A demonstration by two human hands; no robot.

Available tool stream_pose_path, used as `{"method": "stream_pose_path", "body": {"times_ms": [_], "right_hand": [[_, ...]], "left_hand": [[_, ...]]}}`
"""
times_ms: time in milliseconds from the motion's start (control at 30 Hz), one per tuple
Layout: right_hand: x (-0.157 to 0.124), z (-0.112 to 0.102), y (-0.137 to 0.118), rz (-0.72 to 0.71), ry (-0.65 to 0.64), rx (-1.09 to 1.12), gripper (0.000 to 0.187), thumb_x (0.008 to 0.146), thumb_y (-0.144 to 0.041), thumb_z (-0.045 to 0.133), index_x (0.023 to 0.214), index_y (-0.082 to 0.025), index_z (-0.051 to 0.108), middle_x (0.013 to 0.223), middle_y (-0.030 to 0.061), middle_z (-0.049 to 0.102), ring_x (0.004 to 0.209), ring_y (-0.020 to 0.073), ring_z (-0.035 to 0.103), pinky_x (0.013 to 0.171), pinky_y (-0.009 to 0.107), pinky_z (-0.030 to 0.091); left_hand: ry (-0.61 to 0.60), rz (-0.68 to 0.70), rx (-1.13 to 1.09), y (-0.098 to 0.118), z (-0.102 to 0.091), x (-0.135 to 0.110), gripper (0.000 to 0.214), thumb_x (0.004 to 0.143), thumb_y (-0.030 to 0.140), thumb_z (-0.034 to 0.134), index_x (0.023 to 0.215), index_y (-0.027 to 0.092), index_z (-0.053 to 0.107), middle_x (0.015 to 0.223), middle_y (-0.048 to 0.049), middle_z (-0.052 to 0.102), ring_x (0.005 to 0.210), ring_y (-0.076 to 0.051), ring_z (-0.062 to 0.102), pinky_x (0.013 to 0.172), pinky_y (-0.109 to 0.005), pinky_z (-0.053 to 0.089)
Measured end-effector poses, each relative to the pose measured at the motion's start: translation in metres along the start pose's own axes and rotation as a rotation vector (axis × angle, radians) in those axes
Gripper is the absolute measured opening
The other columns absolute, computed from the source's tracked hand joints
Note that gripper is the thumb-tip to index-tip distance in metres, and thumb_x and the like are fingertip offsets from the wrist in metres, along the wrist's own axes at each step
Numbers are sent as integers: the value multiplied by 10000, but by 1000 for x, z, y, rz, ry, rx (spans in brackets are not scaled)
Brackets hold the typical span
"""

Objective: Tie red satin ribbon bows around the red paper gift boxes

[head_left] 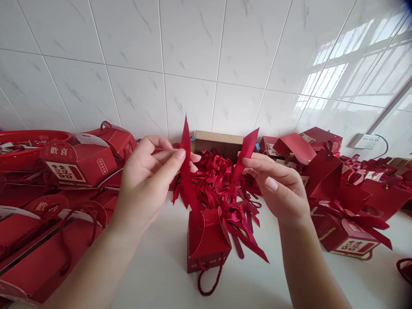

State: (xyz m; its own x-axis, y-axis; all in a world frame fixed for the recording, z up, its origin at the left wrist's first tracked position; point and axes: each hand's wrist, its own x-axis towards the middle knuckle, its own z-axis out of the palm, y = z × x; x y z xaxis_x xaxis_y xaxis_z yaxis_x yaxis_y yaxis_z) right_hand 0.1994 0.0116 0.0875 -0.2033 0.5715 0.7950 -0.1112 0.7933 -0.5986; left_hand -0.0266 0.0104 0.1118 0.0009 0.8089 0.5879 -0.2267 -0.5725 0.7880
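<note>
A small red gift box [207,240] with a rope handle stands on the white counter [161,266] in front of me. A red ribbon runs from its top up to both my hands. My left hand [148,180] pinches one ribbon end [186,163] between thumb and fingers. My right hand [277,186] pinches the other ribbon end [246,150]. Both ends point upward, above the box.
A heap of loose red ribbons [219,176] lies behind the box, before a brown carton [217,141]. Red gift boxes [80,165] and flat box blanks crowd the left; more finished boxes [344,238] pile up at the right. A tiled wall [193,64] stands behind.
</note>
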Motion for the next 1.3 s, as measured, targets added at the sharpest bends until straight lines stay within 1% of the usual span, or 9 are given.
{"method": "stream_pose_path", "body": {"times_ms": [67, 167, 433, 567, 733, 800, 933, 1133, 1300], "right_hand": [[0, 0, 1, -19, -13, 17, 266, 856, -353, 635, 1108, -329, 713, 1194, 27, 653, 1060, 241, 610, 888, 398, 532], [1, 1, 1, -21, -5, 24, 262, 850, -353, 642, 1100, -331, 715, 1189, 28, 656, 1066, 244, 606, 884, 402, 527], [-1, 0, 2, -4, 16, 18, 270, 833, -355, 657, 1094, -328, 719, 1190, 30, 654, 1130, 258, 574, 943, 421, 500], [-1, 0, 1, -3, 25, 18, 275, 833, -366, 650, 1095, -327, 721, 1209, 29, 645, 1156, 269, 558, 973, 432, 486], [-1, 1, 0, -27, 12, 28, 305, 845, -333, 619, 1139, -322, 701, 1249, 28, 620, 1142, 267, 555, 918, 411, 514], [-1, 1, -1, -14, 9, 33, 321, 837, -345, 621, 1149, -322, 695, 1267, 29, 606, 1116, 268, 565, 894, 415, 526], [-1, 2, -2, -9, -5, 42, 342, 833, -354, 623, 1168, -320, 682, 1311, 27, 576, 1120, 266, 559, 886, 412, 526], [-1, -1, -2, -41, -4, 53, 334, 851, -345, 614, 1179, -328, 675, 1338, 11, 560, 1148, 257, 546, 898, 389, 518], [0, -6, 2, -26, -24, 42, 327, 863, -342, 608, 1181, -310, 677, 1315, 21, 574, 1114, 252, 571, 884, 393, 529]], "left_hand": [[17, 42, 48, 1, 3, -3, 215, 854, 239, 645, 821, 255, 433, 764, 31, 711, 777, -159, 677, 795, -314, 531], [39, 118, 98, 1, 5, -5, 217, 859, 251, 647, 841, 273, 432, 764, 46, 697, 878, -172, 692, 865, -323, 521], [105, 240, 256, 2, 8, -7, 53, 832, 216, 672, 788, 244, 679, 943, 2, 740, 989, -198, 678, 930, -319, 523], [112, 225, 316, 5, 7, -8, 119, 806, 205, 696, 899, 255, 753, 1015, 3, 746, 1043, -214, 660, 991, -335, 501], [19, 217, 176, 2, 5, -7, 242, 865, 176, 621, 1038, 303, 731, 1099, 22, 730, 1147, -193, 614, 1060, -333, 451], [-4, 211, 156, 0, 4, -7, 264, 855, 170, 635, 1063, 308, 721, 1125, 23, 721, 1164, -193, 604, 1041, -326, 468], [33, 193, 249, 0, 2, -6, 301, 801, 185, 701, 1081, 294, 715, 1157, 3, 710, 1093, -209, 642, 933, -314, 542], [36, 259, 369, -1, -1, -5, 301, 824, 200, 679, 1097, 324, 704, 1163, 21, 709, 1114, -198, 638, 979, -311, 530], [7, 284, 415, -4, -2, -3, 292, 822, 210, 679, 1097, 302, 704, 1142, 7, 718, 1052, -199, 667, 907, -314, 574]]}}
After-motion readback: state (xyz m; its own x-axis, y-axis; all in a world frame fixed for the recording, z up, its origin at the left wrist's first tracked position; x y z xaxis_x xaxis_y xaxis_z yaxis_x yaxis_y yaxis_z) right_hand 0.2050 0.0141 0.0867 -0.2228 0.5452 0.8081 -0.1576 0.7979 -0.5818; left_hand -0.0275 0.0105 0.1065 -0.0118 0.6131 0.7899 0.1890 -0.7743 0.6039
